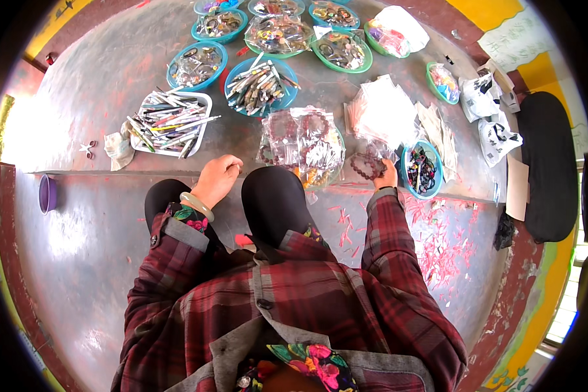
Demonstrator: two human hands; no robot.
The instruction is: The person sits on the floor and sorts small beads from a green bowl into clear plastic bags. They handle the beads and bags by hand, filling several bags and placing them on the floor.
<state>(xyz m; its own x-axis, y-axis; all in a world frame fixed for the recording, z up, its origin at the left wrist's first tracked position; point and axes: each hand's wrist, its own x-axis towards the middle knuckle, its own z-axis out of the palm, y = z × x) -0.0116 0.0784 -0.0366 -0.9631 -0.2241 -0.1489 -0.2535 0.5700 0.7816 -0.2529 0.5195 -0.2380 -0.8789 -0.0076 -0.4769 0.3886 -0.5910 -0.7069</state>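
Note:
My right hand (388,175) is closed on a dark reddish beaded bracelet (367,166) in a clear bag, just left of a blue basket (440,171) of small dark items. Curled into a loose fist, my left hand (218,180) is at the platform edge above my knee; nothing shows in its fingers. Between the hands, several clear bags of beaded bracelets (299,134) lie over a basket with a pale green rim. Beyond the right hand is a pile of flat clear bags (387,111).
A white tray (206,124) and a blue basket (228,87) hold many pens. Farther back stand several baskets of bagged trinkets, including a green one (367,64). Scissors (89,149) lie at left, near a purple tub (48,194). White plastic bags (500,138) sit at right.

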